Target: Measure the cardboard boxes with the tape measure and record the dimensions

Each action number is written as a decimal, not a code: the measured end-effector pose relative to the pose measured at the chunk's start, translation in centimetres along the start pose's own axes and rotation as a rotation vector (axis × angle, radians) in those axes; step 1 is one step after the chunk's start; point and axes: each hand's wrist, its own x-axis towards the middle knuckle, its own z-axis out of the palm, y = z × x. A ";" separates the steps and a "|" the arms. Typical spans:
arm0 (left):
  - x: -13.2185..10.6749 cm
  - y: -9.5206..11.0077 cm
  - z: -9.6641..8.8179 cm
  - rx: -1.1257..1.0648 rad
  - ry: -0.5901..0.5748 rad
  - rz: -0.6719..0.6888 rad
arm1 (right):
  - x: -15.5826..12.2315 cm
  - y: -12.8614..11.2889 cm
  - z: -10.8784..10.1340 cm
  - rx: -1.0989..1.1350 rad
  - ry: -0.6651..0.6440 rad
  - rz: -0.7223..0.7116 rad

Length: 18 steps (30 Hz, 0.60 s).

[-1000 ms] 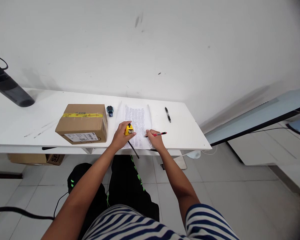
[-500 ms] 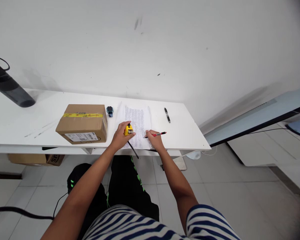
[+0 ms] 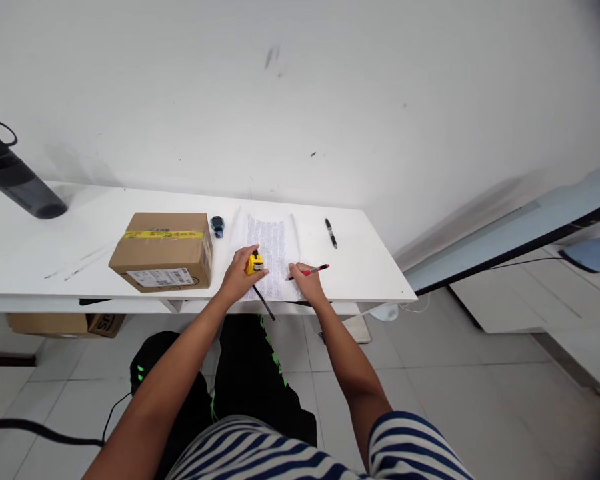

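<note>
My left hand point(image 3: 237, 275) is closed round a yellow and black tape measure point(image 3: 255, 263), over the left part of a sheet of paper point(image 3: 274, 233). Dense rows of writing cover the sheet. A dark strap point(image 3: 264, 303) hangs from below the tape measure past the table's front edge. In my right hand point(image 3: 306, 281) is a red pen point(image 3: 316, 270), its tip near the right side of the paper. Left of the paper stand a taped cardboard box point(image 3: 155, 250) and, beside it, a wristwatch point(image 3: 217, 225).
A black and grey pen point(image 3: 331, 233) lies right of the paper on the white table point(image 3: 370, 267). At the far left is a dark water bottle point(image 3: 23, 177). The wall point(image 3: 220, 100) rises behind the table. Under it sits another cardboard box point(image 3: 55, 324).
The view has shifted slightly, so everything sits a little lower and further left. Both hands keep their hold on the tape measure and the red pen.
</note>
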 end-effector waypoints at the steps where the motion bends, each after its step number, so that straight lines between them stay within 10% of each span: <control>1: 0.0 -0.1 0.0 -0.002 0.005 -0.009 | 0.0 0.1 0.0 -0.001 0.008 0.007; 14: -0.4 -0.3 -0.2 0.033 0.104 0.038 | 1.4 1.6 1.0 -0.157 0.108 -0.273; 18: -1.0 0.1 -0.2 0.062 0.124 0.057 | 2.4 2.0 1.7 -0.199 0.137 -0.105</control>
